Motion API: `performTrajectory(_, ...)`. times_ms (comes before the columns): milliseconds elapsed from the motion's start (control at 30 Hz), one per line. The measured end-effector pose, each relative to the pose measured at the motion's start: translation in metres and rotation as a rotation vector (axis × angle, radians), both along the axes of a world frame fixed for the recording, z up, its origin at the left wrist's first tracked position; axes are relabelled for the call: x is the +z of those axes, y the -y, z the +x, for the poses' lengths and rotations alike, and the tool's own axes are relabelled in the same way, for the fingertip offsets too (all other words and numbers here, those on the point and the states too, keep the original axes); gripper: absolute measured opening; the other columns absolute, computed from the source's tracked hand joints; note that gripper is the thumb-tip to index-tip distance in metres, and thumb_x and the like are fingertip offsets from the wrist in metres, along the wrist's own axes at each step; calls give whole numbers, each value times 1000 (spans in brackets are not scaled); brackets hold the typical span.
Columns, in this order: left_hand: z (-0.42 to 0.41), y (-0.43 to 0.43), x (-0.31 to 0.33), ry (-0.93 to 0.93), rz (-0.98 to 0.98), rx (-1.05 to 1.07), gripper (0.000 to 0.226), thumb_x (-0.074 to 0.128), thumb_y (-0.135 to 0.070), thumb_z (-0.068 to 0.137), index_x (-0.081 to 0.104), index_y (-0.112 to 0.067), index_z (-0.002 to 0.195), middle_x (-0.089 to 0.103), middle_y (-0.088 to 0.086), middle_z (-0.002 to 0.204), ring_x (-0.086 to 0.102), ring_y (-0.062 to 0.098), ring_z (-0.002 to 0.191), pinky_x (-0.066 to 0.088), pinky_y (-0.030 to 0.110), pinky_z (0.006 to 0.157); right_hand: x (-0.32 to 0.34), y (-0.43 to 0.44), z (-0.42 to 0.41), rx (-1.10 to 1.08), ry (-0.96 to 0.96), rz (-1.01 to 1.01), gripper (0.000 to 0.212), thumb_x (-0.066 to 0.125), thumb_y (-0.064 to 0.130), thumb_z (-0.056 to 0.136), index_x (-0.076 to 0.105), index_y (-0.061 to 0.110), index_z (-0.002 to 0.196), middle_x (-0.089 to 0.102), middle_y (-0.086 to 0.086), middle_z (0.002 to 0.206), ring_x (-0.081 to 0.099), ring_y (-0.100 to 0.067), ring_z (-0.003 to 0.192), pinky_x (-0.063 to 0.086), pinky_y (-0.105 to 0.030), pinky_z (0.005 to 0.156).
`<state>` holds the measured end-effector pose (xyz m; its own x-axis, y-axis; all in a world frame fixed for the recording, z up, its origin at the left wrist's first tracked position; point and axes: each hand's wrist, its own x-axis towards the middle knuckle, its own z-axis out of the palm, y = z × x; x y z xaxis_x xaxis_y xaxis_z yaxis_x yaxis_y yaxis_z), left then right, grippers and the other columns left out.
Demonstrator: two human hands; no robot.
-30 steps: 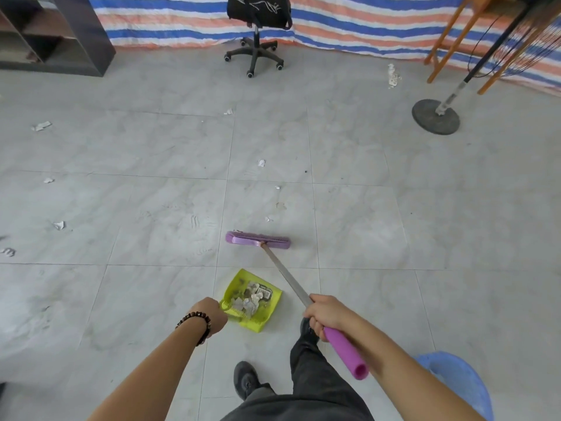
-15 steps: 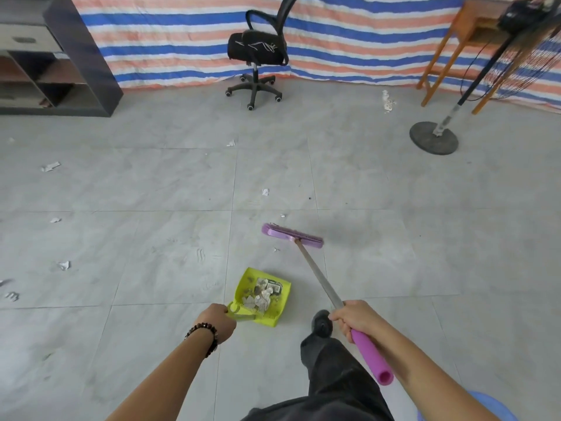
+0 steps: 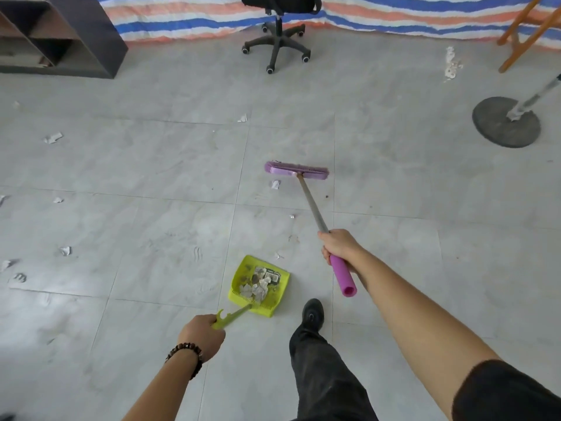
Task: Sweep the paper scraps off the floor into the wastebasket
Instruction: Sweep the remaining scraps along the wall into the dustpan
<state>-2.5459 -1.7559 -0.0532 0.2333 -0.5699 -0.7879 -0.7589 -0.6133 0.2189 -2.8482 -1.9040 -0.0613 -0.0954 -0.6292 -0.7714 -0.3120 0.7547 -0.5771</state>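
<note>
The broom has a purple brush head, a thin grey metal shaft and a fat purple foam grip. Its long axis runs from the open grip end, near and right of centre, away to the head, which is farther off and a little to the left. The head lies crosswise, left to right, low over the grey tiled floor; whether the bristles touch it cannot be told. The right hand is clenched round the broom where shaft meets grip.

The lime-green dustpan sits near, left of the broom's grip, above the floor or on it. Its mouth faces away and slightly right, and its slim handle slants back toward the near left. The left hand, a bead bracelet on its wrist, has its fingers curled round the handle's end. A pile of paper scraps lies inside the pan.

One white scrap lies just on the near side of the brush head. More loose scraps are scattered far to the left.

A black shoe stands right of the dustpan. Far off are an office chair, a dark shelf and a round stand base.
</note>
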Motion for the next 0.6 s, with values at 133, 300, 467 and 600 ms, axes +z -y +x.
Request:
performTrajectory(133,-6,12,-4,49,42,21,17,48,-18,86,62,-20,77,50,-5,57,43,15,50,33,21,47,-26,71,-2,61,-47,123,25,36,11,88,58,2,79,55,-11,56,50,-22,48,47,-32,57)
performTrajectory(300,8,17,4,55,98,52,17,49,-19,85,64,-26,82,51,-5,57,44,15,50,34,21,48,-33,31,-5,216,-38,382,28,31,5,93,44,-3,115,58,-14,64,57,-26,52,54,-34,53)
performTrajectory(467,19,31,13,11,179,119,18,49,-16,89,64,-24,96,47,0,60,38,16,46,31,17,42,-30,-58,-31,63,46,561,21,37,11,92,51,-2,101,52,-14,74,49,-19,50,48,-27,48)
performTrajectory(600,25,30,16,-21,203,134,30,48,-12,87,66,-14,111,42,1,58,35,17,45,29,18,43,-25,-82,-36,151,-200,353,22,38,24,97,51,8,103,56,-12,76,44,-16,41,40,-23,39)
